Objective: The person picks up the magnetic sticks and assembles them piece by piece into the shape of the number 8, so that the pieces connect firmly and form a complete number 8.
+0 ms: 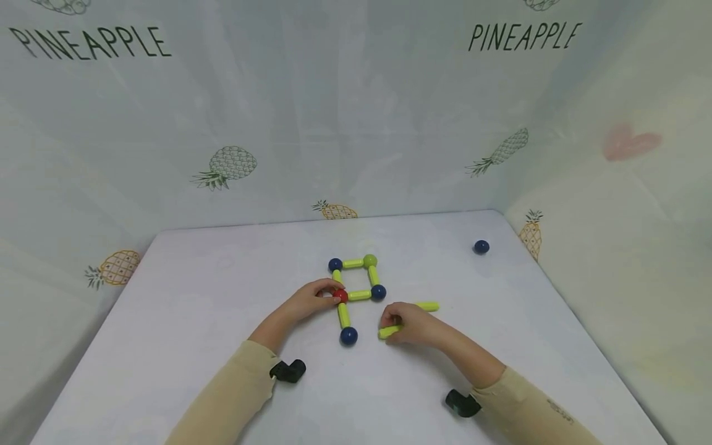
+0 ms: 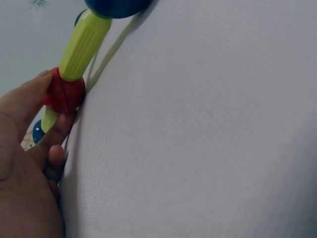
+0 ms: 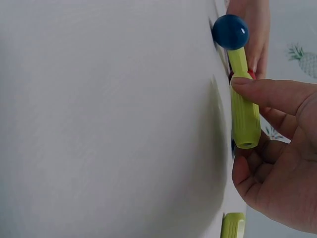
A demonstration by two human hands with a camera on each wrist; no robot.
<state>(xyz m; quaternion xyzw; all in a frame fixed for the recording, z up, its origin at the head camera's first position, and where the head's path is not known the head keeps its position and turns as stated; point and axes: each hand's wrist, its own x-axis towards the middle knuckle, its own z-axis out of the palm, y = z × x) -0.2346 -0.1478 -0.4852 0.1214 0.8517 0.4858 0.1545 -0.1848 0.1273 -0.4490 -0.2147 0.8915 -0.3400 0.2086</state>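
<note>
My left hand (image 1: 311,299) pinches a red ball (image 1: 341,296) between thumb and fingers. That ball is one corner of a square of yellow-green rods (image 1: 360,295), with a blue ball (image 1: 335,264), a green ball (image 1: 370,261) and another blue ball (image 1: 378,292) at the other corners. From the red ball a further rod (image 1: 344,316) runs toward me, ending in a blue ball (image 1: 348,336). To the right of it, my right hand (image 1: 414,324) grips a loose yellow-green rod (image 3: 245,116) between thumb and fingers.
Just beyond my right hand lies another loose rod (image 1: 428,306). A single blue ball (image 1: 481,247) sits at the table's far right. The white table (image 1: 233,259) backs onto a pineapple-print cloth (image 1: 356,111). Dark devices (image 1: 288,371) are worn at both wrists.
</note>
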